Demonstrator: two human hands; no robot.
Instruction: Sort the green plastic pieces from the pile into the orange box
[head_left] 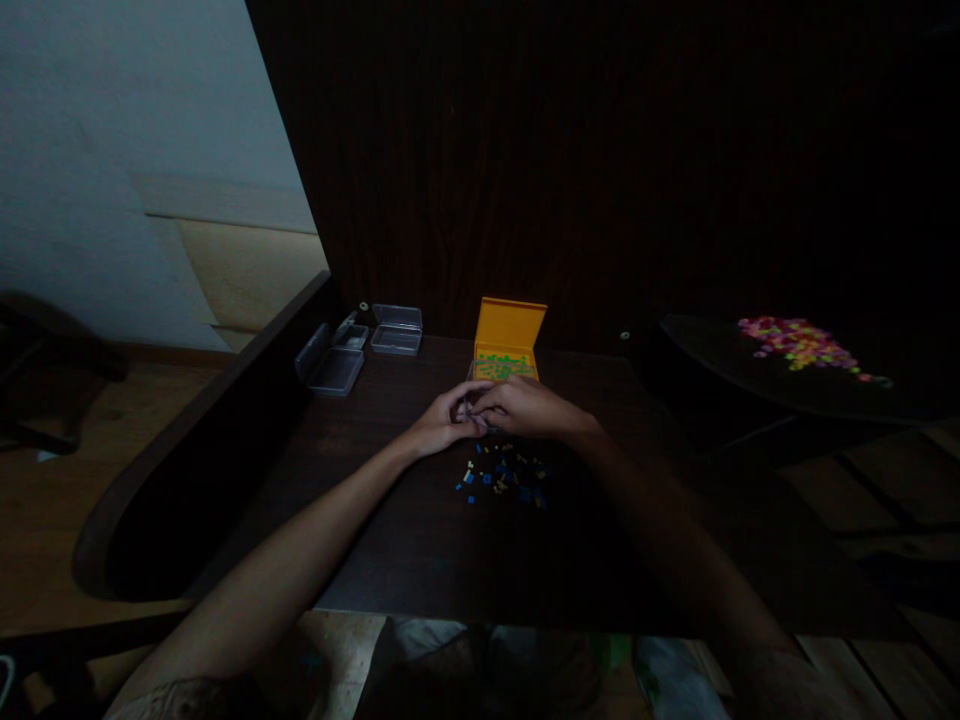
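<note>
My left hand (442, 422) is closed around the edge of a small clear plastic box (470, 372), whose shape is mostly covered by my fingers. My right hand (521, 406) reaches over from the other side, its fingers bent together inside or against the box. Whatever those fingertips hold, if anything, is hidden. Just behind both hands stands an open yellow case (511, 324) with many small green pieces (499, 366) in it. Closer to me, small blue and pale yellow pieces (504, 476) lie scattered on the dark table (390, 540).
At the left back stand two open clear plastic boxes, a nearer box (336, 372) and a farther box (397, 332), with a smaller clear case (354, 334) between them. A heap of colourful pieces (806, 345) rests on a dark surface at right. A raised side panel (202, 440) borders the table's left.
</note>
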